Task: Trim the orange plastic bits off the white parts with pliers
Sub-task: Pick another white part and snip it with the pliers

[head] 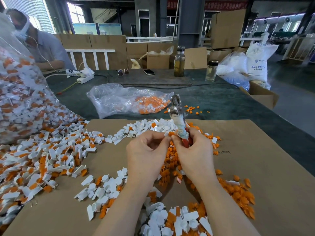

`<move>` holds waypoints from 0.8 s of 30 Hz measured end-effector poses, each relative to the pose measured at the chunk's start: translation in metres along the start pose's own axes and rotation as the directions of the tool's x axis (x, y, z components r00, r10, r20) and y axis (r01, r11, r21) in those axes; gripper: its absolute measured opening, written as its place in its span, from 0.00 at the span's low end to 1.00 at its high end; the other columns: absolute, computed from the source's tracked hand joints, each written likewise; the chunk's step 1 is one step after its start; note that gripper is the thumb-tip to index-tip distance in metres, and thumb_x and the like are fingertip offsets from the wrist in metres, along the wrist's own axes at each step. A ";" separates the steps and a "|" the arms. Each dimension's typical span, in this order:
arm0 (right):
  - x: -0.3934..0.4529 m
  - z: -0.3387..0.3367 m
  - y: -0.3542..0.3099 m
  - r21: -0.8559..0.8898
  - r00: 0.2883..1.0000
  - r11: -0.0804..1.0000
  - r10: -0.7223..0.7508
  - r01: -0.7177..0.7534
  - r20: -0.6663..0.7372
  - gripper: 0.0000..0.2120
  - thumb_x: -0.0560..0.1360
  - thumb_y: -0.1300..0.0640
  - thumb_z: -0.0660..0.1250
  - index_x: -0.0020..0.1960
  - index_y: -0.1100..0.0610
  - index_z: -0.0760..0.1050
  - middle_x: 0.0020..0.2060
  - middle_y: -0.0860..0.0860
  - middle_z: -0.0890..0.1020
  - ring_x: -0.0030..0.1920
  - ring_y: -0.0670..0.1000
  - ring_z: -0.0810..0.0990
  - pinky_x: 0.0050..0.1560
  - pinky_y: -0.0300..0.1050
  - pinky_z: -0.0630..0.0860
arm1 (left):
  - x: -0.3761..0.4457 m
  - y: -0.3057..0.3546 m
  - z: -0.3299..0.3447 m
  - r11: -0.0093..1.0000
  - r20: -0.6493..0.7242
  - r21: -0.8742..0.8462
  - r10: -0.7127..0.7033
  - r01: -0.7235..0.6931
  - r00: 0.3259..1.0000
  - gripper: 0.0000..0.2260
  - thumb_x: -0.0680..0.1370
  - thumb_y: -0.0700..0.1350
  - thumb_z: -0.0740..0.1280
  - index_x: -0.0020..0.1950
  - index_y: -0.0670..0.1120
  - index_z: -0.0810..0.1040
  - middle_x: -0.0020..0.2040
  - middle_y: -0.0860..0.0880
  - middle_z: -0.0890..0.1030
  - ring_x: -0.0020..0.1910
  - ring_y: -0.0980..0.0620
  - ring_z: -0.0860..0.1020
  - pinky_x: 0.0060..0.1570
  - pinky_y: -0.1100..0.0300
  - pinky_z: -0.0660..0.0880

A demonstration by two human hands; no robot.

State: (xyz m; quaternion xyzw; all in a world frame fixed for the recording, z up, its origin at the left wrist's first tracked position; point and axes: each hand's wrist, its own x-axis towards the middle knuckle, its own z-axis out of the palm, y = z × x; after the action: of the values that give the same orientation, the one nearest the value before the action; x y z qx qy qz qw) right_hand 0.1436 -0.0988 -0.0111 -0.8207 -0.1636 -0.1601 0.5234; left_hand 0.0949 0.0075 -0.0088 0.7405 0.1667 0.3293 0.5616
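A big bag (22,99) of uncut parts lies at the left. The left hand (146,151) pinches a small white part (167,134) with an orange bit between thumb and fingertips, above the cardboard (255,167). Just beside it, the right hand (194,150) is closed around the pliers (179,120), head upward. Orange bits (238,193) lie at the right.

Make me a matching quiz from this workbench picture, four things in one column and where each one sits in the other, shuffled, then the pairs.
Things:
1. pliers
2. phone
3. tall bottle
4. pile of loose orange bits

Places:
A. on the cardboard sheet, right of the forearms
B. flat on the far table, beside the sunglasses
C. in the right hand, head pointing up
D. upright on the far table, left of a shorter jar

Pairs: 1-C, 2-B, 3-D, 4-A
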 end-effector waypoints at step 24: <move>0.007 -0.030 0.008 0.148 0.787 0.968 0.072 -0.205 0.613 0.03 0.76 0.56 0.68 0.49 0.49 0.76 0.35 0.41 0.79 0.33 0.37 0.76 0.35 0.33 0.70 | 0.012 0.001 -0.013 0.916 0.014 -0.375 -0.146 0.141 0.989 0.02 0.74 0.39 0.74 0.45 0.42 0.83 0.36 0.49 0.85 0.36 0.55 0.84 0.38 0.69 0.78</move>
State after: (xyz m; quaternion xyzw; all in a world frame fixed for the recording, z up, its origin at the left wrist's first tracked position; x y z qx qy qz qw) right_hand 0.1509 -0.1290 -0.0026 -0.7797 -0.2764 0.1664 0.5366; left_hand 0.0943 0.0238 -0.0023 0.6028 0.1587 0.3184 0.7142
